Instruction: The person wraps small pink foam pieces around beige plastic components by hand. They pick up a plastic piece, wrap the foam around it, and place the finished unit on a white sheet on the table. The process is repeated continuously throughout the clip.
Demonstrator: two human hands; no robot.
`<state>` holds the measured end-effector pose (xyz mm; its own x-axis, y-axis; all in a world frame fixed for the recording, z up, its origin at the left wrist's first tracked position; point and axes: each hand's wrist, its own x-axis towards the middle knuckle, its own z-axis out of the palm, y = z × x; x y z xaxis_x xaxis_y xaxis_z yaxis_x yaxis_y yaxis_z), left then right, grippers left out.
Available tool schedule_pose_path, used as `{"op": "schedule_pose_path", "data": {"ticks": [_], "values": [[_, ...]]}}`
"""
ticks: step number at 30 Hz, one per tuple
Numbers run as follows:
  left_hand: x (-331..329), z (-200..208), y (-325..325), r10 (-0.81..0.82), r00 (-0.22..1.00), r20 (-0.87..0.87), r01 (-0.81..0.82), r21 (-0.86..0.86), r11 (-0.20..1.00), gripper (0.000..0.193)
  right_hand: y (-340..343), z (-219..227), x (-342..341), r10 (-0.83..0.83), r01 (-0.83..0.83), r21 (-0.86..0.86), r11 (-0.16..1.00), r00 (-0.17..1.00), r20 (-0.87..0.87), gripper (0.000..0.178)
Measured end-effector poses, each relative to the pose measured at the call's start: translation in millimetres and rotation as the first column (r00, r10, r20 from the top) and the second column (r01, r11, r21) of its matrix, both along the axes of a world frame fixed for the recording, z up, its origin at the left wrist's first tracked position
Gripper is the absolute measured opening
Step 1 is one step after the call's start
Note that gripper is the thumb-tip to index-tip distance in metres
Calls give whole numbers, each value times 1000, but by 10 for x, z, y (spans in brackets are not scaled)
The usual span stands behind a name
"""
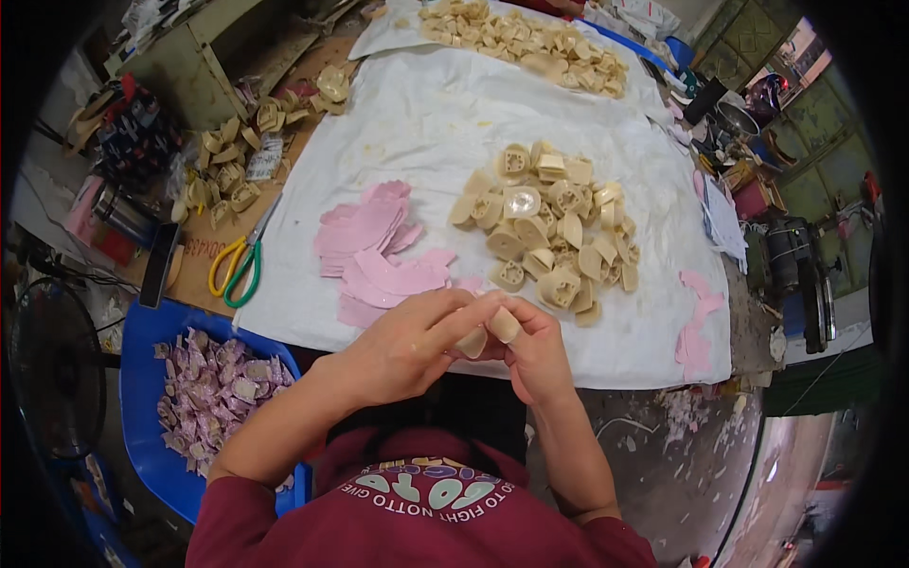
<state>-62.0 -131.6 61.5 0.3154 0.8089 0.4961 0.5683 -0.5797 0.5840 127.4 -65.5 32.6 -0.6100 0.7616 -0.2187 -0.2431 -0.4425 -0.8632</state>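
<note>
My left hand (402, 346) and my right hand (542, 364) meet at the front edge of the cloth-covered table. Between them is a small cream-coloured moulded piece (505, 325); the fingers of both hands are closed around it. A second cream face (472, 343) shows just left of it, and I cannot tell whether it belongs to the same piece. Beyond my hands lies a heap of similar cream moulded pieces (530, 232), some with hollow, ribbed undersides. Left of that heap, thin pink sheets (374, 246) with curved edges lie in an overlapping stack.
Scissors (241, 260) with yellow and green handles lie at the table's left edge, near a dark phone (159, 265). A blue bin (142, 417) at lower left holds pink-wrapped pieces. More cream pieces (530, 43) cover the far end. Pink scraps (696, 322) lie right.
</note>
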Motion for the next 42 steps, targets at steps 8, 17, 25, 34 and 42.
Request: {"op": "schedule_pose_path", "data": {"ticks": [8, 17, 25, 34, 42], "values": [[-196, 79, -42, 58, 981, -184, -93, -190, 977, 68, -14, 57, -13, 15, -47, 225, 973, 989, 145, 16], [-55, 171, -58, 219, 966, -139, -236, -123, 964, 49, 9, 201, -81, -15, -43, 344, 938, 986, 164, 13], [153, -6, -38, 392, 920, -9, -391, -119, 913, 43, 2, 210, -161, -173, 13, 517, 856, 950, 262, 18], [332, -58, 20, 538, 840, 69, -506, -257, 824, 40, 35, 84, -208, -240, 150, 441, 885, 958, 156, 23], [399, -151, 60, 597, 790, 138, -550, -268, 791, 39, -14, 28, -235, -265, 231, 298, 926, 961, 77, 26]]}}
